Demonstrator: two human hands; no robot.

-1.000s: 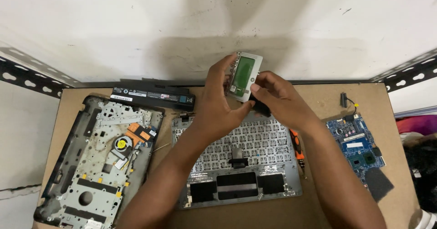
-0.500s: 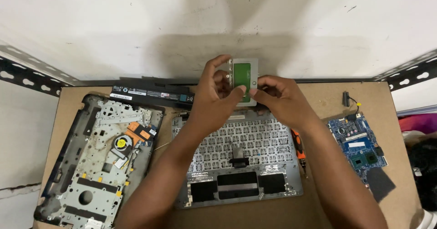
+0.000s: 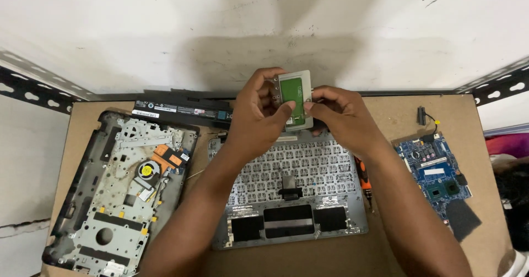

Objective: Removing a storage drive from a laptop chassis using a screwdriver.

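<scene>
Both hands, left hand [image 3: 259,111] and right hand [image 3: 336,114], are gripping a small drive [image 3: 296,99] (circuit side up, for inspecting) above the desk's [image 3: 485,144] back edge.

A long black battery [image 3: 184,110] lies at the table's [image 3: 485,144] far edge, toward eleven o'clock, bearing a small white rectangular label [image 3: 145,113] at its left end; a blue-white sticker [image 3: 434,171] sits on the blue circuit board [image 3: 435,175] at three o'clock.

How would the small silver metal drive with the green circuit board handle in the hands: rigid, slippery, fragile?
The small silver metal drive with the green circuit board looks rigid: both hands, left hand and right hand, pinch it by its edges without visible bending. Its smooth casing may be slippery. The exposed board is probably fragile.
</scene>
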